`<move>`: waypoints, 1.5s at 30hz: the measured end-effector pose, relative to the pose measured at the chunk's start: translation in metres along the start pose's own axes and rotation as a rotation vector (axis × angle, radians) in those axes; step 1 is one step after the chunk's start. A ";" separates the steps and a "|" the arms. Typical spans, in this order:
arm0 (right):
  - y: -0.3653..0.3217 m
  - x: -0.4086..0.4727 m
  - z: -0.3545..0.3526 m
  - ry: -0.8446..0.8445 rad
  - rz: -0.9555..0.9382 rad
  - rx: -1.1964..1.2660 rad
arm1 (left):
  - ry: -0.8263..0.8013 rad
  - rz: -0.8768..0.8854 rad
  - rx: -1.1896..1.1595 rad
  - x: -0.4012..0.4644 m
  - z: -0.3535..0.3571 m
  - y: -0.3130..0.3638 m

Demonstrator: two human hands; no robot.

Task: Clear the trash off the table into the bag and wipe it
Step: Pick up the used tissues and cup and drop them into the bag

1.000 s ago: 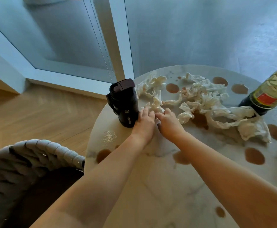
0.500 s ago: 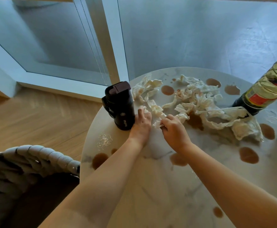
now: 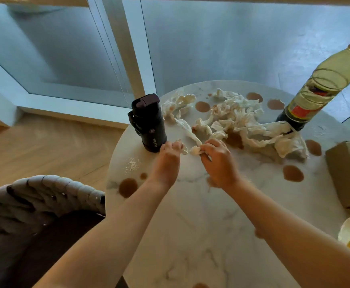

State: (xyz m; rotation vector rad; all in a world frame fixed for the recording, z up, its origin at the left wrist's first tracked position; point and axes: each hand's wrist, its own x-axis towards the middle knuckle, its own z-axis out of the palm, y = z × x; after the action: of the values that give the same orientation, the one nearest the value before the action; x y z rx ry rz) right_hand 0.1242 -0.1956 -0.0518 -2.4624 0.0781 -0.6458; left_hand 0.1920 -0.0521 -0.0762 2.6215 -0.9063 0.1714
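**Marble still littered: clearing barely begun, wiping untouched**

White marble-look round table (image 3: 201,235) across the lower and middle right of the frame, dotted with brown spill patches (image 3: 292,173) from the far rim to the near edge. No wiping yet, judging by how many patches sit wet and whole. No trash bag anywhere in view, and no cloth.

Sprawled over the upper centre of the tabletop, a large heap of crumpled, stained tissues (image 3: 238,115), reaching from beside the black flask (image 3: 149,123) at centre-left across to the foot of the tall plastic bottle (image 3: 324,84) at upper right. Most of the trash therefore still in place. At the right edge, a brown cardboard box (image 3: 346,173); below it, at lower right, a yellow object only partly in frame, not identifiable. Left of centre on the marble, a small scatter of pale crumbs (image 3: 132,164), also uncleared.

In the centre of the frame, two hands close together yet not touching. Left hand (image 3: 168,159) just beside the flask, fingers curled around a small scrap of tissue (image 3: 183,149). Right hand (image 3: 217,159) pinching the near end of a twisted tissue strand (image 3: 188,132) trailing back toward the heap.

Judged stage: first gathering of the tissues only; bagging and wiping all ahead.
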 end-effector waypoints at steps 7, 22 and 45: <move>-0.046 -0.044 -0.038 0.095 0.032 0.029 | 0.164 -0.057 -0.265 -0.053 -0.065 0.025; -0.093 -0.253 -0.124 0.263 0.187 0.119 | 0.129 0.010 -0.345 -0.233 -0.083 0.121; 0.036 -0.621 -0.185 -0.034 1.014 0.113 | -0.687 -0.048 -0.443 -0.418 0.135 0.328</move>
State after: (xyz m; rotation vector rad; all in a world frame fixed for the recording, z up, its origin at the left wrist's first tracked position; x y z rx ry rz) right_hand -0.5055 -0.2011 -0.2076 -1.9529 1.1410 -0.1396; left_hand -0.3398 -0.1026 -0.2002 2.2758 -0.9375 -0.8873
